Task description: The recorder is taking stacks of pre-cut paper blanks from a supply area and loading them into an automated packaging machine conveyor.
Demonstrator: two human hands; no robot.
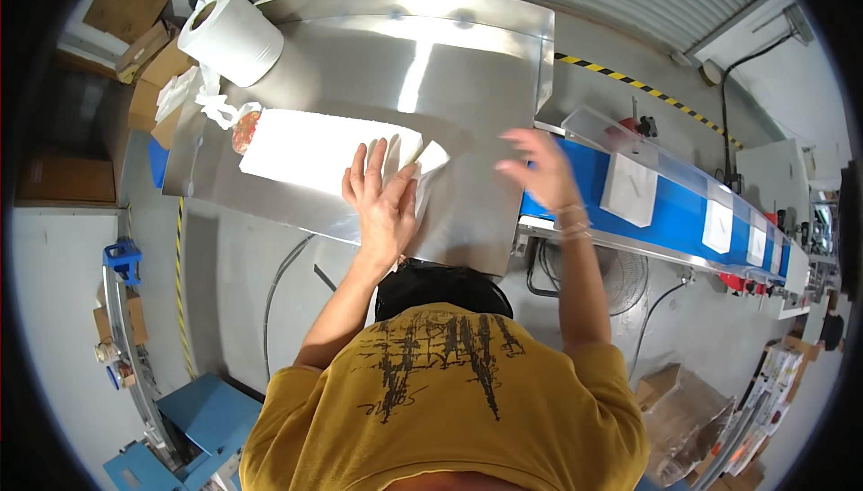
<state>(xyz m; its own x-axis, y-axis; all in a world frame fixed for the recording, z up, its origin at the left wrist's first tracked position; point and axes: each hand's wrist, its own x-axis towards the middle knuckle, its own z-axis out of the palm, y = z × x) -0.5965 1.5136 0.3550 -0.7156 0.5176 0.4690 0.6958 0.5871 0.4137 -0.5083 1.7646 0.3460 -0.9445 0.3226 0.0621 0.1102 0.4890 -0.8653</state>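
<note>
A long white row of thin, flat pieces (315, 150), seemingly packets or folded sheets packed tightly together, lies on the steel table. At its right end a few pieces lean apart. My left hand (382, 203) rests on that end with its fingers stretched out over the pieces. Blurred by motion, my right hand (547, 172) is above the table's right edge, by the near end of the blue conveyor belt (580, 168). Its thumb and fingers are apart and nothing shows between them. The closest white packet (628, 190) on the belt lies just right of this hand.
More white packets (717, 226) lie spaced along the belt, beside a clear plastic guard (665, 154). A large white roll (231, 37) stands at the table's far left, near a red-patterned roll of tape or film (245, 132). The steel table (360, 60) has raised edges.
</note>
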